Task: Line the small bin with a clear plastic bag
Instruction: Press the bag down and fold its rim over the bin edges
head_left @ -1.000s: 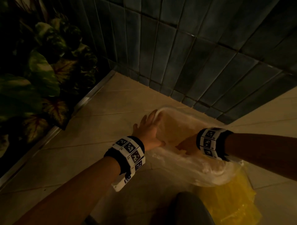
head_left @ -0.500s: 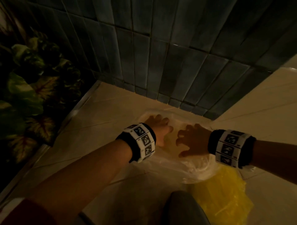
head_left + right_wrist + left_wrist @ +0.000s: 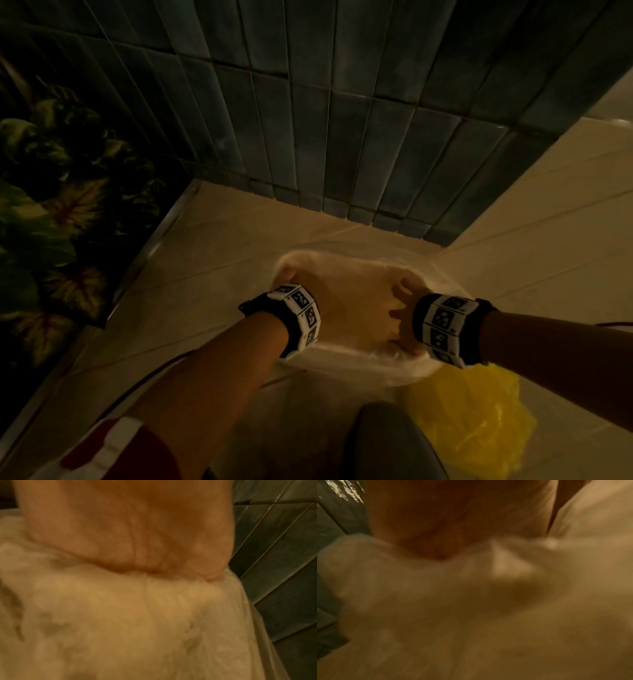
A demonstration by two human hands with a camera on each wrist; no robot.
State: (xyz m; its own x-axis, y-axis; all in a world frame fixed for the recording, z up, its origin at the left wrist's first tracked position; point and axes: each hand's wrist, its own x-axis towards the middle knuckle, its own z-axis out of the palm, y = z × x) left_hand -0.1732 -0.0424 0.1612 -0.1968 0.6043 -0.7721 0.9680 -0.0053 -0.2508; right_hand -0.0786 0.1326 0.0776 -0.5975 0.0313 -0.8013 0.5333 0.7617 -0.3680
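Observation:
The small bin [image 3: 352, 311] stands on the floor near the tiled wall, with the clear plastic bag [image 3: 363, 265] draped in and over its rim. My left hand [image 3: 291, 275] is at the bin's left rim; in the left wrist view its palm [image 3: 453, 520] shows and the fingers go under the bunched bag [image 3: 471, 601]. My right hand [image 3: 402, 308] is at the right rim, fingers reaching inward over the edge. The right wrist view shows its palm [image 3: 128, 527] with the fingers folded into the bag [image 3: 120, 615]. The light is dim and both wrist views are blurred.
A crumpled yellow plastic bag [image 3: 472, 414] lies on the floor just right of the bin's near side. A dark rounded shape [image 3: 387, 442] sits at the bottom edge. Leafy plants [image 3: 51, 212] fill the left. A dark tiled wall [image 3: 342, 120] rises behind the bin.
Both hands have moved apart from the middle of the bag to the bin's opposite rims. The bag's mouth is now spread wider over the bin.

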